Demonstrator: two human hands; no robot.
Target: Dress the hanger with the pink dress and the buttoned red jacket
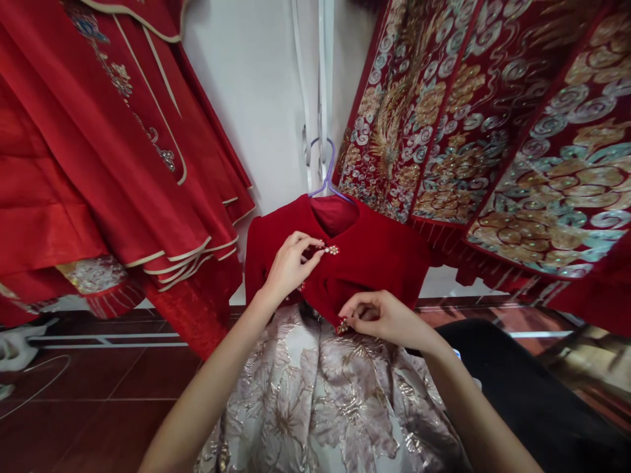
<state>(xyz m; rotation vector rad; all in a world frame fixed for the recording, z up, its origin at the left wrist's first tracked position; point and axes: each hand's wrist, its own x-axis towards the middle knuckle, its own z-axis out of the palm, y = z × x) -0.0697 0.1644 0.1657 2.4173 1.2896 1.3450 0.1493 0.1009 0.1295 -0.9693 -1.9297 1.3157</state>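
Observation:
A dark red velvet jacket (374, 256) hangs on a purple hanger (328, 177) in front of me, above a pale brocade skirt (320, 401) with floral pattern. My left hand (288, 266) pinches the jacket's front flap beside a jewelled button (332, 249) near the collar. My right hand (382, 318) is closed on the jacket's lower front edge, next to another jewelled button (342, 325).
Red embroidered robes (98, 164) hang at the left. Heavily embroidered red and gold garments (493, 118) hang at the right. A white wall (266, 98) stands behind, with a dark red tiled floor (98, 381) below. A white object (14, 351) lies at the far left.

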